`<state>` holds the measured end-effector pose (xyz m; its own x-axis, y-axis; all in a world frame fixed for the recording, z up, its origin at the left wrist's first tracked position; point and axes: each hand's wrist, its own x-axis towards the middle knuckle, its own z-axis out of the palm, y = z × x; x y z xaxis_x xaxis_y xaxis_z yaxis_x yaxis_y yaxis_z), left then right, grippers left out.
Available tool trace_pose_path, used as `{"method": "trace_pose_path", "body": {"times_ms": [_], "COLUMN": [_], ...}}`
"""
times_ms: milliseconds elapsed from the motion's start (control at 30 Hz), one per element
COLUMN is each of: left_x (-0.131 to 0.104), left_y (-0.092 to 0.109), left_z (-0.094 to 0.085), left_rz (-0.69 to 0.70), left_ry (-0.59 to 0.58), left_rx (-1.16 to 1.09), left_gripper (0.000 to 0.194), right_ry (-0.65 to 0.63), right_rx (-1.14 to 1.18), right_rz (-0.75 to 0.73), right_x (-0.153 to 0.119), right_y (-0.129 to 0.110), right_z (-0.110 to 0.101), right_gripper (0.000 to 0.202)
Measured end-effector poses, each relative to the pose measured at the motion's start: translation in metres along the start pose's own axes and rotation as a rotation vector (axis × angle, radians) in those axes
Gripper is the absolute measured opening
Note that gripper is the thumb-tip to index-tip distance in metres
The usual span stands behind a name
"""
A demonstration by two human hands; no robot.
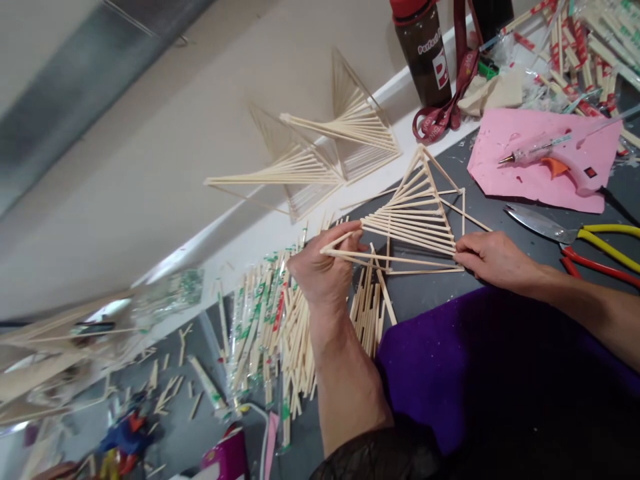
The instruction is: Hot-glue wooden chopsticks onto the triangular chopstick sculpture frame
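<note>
A fan-like frame of thin wooden sticks (413, 227) spans the space between my two hands. My left hand (333, 257) is closed around its narrow left end, where the stick tips meet and a pointed corner juts out past the wrist. At the frame's lower right corner, the fingers of my right hand (483, 257) pinch the ends of the sticks. Part of the frame rests low over the grey table (420, 300). Just below my left hand lies a pile of loose sticks (300, 340), some in clear wrappers with green print.
Two finished-looking stick structures (310, 167) stand on the white ledge by the wall. A dark bottle (425, 60) is behind. At right are a glue gun (565, 160) on pink foam (500, 133), and pliers (545, 225). Wrapped chopsticks (580, 60) fill the far right corner.
</note>
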<state>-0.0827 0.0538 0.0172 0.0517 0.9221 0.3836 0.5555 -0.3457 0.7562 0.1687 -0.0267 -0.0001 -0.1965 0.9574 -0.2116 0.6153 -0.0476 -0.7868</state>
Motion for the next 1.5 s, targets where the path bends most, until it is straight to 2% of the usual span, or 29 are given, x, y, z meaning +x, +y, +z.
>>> {"method": "trace_pose_path", "body": {"times_ms": [167,433,800,1133,1300,1400,1500], "left_x": [-0.0002,0.0013,0.0027,0.0017,0.0000,-0.0016,-0.0029], "left_y": [0.0010,0.0003,0.0042,0.0057,0.0038,0.0007,-0.0018], "left_z": [-0.0016,-0.0089,-0.0021,-0.0029,-0.0035,-0.0049,-0.0070], "left_rz": [0.000,0.140,0.149,0.044,-0.060,-0.060,-0.038], "left_ry": [-0.018,-0.070,-0.016,-0.008,-0.004,0.003,-0.009], "left_rx": [0.014,0.128,-0.017,-0.022,-0.059,-0.056,-0.024], "left_gripper": [0.020,0.019,0.012,0.016,0.029,0.033,0.027], "right_ry": [0.014,0.018,0.048,0.003,-0.004,-0.017,-0.031], "right_rx": [0.003,0.008,0.061,0.081,0.024,0.006,-0.004], "right_rz": [-0.027,-0.031,-0.034,-0.008,-0.009,-0.026,-0.035], "right_x": [-0.0009,-0.0006,-0.0010,-0.0020,-0.0013,-0.0009,-0.0006], "right_y": [0.0005,0.0024,0.0034,-0.0009,-0.0001,0.0011,0.0020], "right_z": [0.0001,0.0012,-0.0002,-0.0048,-0.0020,-0.0002,0.0012], "right_gripper": [0.016,0.017,0.010,0.015,0.017,0.018,0.019]}}
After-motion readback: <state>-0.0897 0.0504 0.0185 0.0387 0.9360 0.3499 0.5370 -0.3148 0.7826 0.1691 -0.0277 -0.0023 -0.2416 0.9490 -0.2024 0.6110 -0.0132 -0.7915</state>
